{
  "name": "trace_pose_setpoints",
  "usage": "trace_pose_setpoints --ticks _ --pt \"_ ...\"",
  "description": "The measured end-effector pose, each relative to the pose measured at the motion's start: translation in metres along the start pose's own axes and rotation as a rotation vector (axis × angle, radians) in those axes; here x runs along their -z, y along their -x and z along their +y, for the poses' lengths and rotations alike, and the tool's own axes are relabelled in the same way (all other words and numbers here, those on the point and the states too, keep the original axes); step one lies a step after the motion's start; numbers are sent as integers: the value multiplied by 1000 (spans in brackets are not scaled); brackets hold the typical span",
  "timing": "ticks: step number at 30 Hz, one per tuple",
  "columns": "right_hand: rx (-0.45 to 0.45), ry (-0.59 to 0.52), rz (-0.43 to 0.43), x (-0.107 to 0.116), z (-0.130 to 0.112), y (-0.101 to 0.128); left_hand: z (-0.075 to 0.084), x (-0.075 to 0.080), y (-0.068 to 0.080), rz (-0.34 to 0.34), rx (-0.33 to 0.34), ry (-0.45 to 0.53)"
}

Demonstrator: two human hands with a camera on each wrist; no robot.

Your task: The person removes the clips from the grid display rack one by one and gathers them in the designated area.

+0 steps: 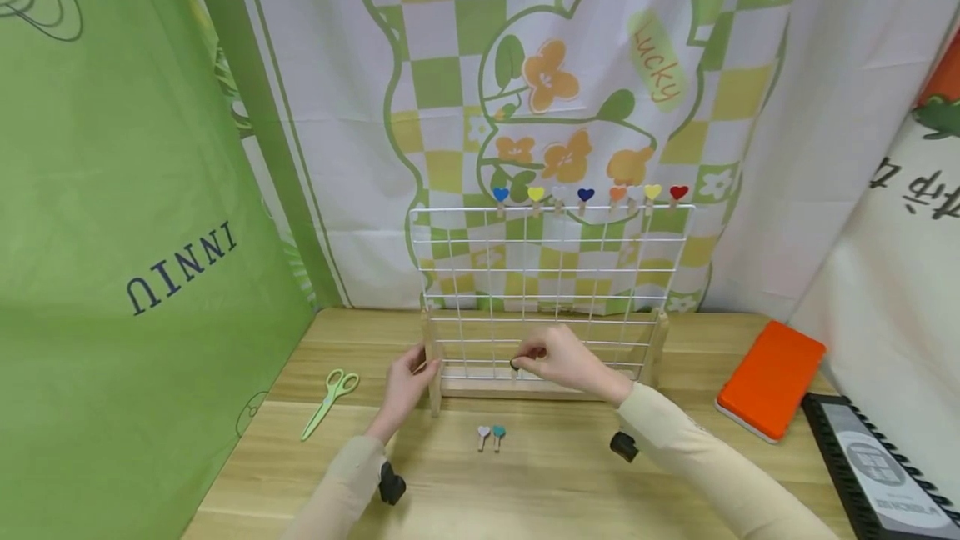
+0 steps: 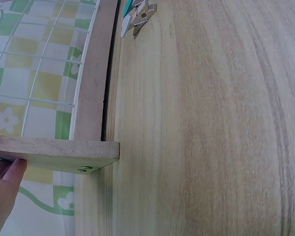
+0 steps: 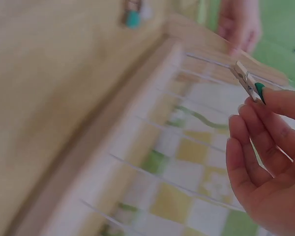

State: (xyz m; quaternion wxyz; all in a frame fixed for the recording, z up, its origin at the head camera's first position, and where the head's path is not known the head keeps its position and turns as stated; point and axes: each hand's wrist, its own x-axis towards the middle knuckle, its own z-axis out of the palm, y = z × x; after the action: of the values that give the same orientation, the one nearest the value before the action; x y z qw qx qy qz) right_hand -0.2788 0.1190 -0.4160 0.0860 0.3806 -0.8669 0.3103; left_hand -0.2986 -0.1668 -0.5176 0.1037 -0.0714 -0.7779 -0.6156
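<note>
Right hand [image 1: 570, 361] pinching a small clothespin [image 3: 247, 81] in closed fingers [image 3: 280, 101], near the rack's [image 1: 551, 273] lower wires by the counter's [image 1: 525, 473] back edge; left hand [image 1: 408, 382] gripping the wooden post [image 2: 54, 153], apparently steadying it.

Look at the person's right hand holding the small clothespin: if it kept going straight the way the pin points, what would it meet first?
Most likely the white wire grid of the wooden-framed rack. The right hand pinches the clothespin with its tip aimed at a low wire close ahead. Depth is unclear, so it may already be touching.
</note>
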Motion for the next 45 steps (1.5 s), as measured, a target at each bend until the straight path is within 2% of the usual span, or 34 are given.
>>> trace_pose_setpoints --ticks 5,9,14,19,26,33,40,45 --pt "-22 -43 -75 -31 15 15 1 0 1 -2 4 6" --pt "-84 -90 -131 -50 25 26 0 0 1 4 15 12" --pt "-153 -119 -179 -66 33 36 -2 0 -1 7 10 10" --pt "-172 -136 -199 -78 38 42 -3 0 -2 5 4 10" --pt "-178 -181 -221 -85 39 45 -3 1 -1 3 -8 11" --pt "-212 -197 -252 -89 40 43 38 4 13 -11 -6 2" --pt "-208 -184 -250 -92 42 43 35 3 12 -11 -11 5" --pt "-203 -167 -247 -93 45 43 38 4 13 -9 -6 2"
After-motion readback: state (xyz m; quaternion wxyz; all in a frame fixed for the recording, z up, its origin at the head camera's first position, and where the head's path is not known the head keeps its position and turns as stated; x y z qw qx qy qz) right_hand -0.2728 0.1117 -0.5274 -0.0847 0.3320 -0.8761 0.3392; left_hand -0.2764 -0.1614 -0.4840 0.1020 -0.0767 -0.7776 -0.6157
